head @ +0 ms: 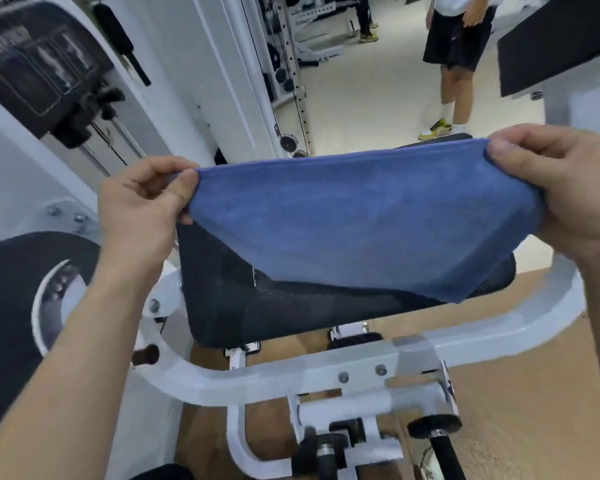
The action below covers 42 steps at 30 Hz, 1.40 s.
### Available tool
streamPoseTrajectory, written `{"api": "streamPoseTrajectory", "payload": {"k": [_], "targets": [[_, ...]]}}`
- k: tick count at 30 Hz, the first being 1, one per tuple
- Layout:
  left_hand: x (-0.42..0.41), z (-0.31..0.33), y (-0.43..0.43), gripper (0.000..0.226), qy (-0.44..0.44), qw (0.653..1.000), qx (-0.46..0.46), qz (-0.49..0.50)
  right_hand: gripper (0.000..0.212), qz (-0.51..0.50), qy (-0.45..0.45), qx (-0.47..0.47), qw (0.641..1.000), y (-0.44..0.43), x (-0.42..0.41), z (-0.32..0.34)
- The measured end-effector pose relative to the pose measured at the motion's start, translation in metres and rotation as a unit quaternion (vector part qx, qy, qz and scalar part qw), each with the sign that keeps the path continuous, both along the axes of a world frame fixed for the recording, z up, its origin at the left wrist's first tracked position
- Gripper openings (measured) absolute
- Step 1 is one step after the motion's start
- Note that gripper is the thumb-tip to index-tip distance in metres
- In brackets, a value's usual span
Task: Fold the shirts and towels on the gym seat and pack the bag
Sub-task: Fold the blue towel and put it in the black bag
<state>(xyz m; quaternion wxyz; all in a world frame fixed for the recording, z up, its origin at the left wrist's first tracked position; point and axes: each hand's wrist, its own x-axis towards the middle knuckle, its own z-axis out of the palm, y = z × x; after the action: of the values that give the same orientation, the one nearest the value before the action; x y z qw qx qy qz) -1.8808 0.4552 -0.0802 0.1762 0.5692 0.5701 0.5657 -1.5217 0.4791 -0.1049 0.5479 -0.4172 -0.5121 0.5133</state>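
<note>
The blue towel (pixel 361 220) hangs spread in the air just above the gym seat (pixel 499 271), held taut along its top edge. The left hand (pixel 142 199) has one upper corner and the right hand (pixel 555 188) the other; each grip is pinching the cloth between thumb and curled fingers. Its lower edge sags to a point toward the seat's near right side, and whether it touches the seat I cannot tell.

By my reading the task is early: this towel is opened out for folding but shows no finished fold. On the seat beneath it lies a dark mesh cloth (pixel 291 306) (probably a shirt, with a pale tag showing), loose and unfolded. No bag is in view, so packing seems not yet begun.

Counted: one towel, one dark garment, two hands, no bag.

Around the seat runs the machine's white frame (pixel 291 372). Beyond the seat's far side stands a bystander in dark shorts (pixel 454 53), with a second person's legs (pixel 364 15) farther off.
</note>
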Motion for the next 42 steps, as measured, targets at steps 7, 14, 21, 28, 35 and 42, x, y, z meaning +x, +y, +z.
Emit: {"api": "streamPoseTrajectory", "payload": {"k": [7,14,21,28,35,42], "targets": [[-0.04,-0.016,-0.001,0.016,-0.084,0.995,-0.047,0.013,0.01,0.009,-0.047,-0.029,0.998,0.016,-0.038,0.014],[-0.052,-0.101,0.074,0.019,-0.054,0.98,-0.169,0.094,0.01,-0.063,-0.327,-0.047,0.942,0.11,-0.074,-0.057],[-0.069,-0.14,0.14,0.012,-0.021,0.965,-0.185,0.185,0.01,-0.134,-0.398,-0.006,0.907,0.184,-0.107,-0.106],[-0.076,-0.149,0.166,0.009,-0.003,0.964,-0.175,0.202,0.016,-0.135,-0.45,0.034,0.882,0.211,-0.117,-0.123],[-0.082,-0.153,0.178,0.009,-0.004,0.967,-0.141,0.213,0.006,-0.108,-0.418,0.031,0.901,0.218,-0.114,-0.112],[-0.083,-0.152,0.182,0.012,-0.004,0.963,-0.139,0.23,0.013,-0.126,-0.472,0.082,0.869,0.226,-0.124,-0.119]]}}
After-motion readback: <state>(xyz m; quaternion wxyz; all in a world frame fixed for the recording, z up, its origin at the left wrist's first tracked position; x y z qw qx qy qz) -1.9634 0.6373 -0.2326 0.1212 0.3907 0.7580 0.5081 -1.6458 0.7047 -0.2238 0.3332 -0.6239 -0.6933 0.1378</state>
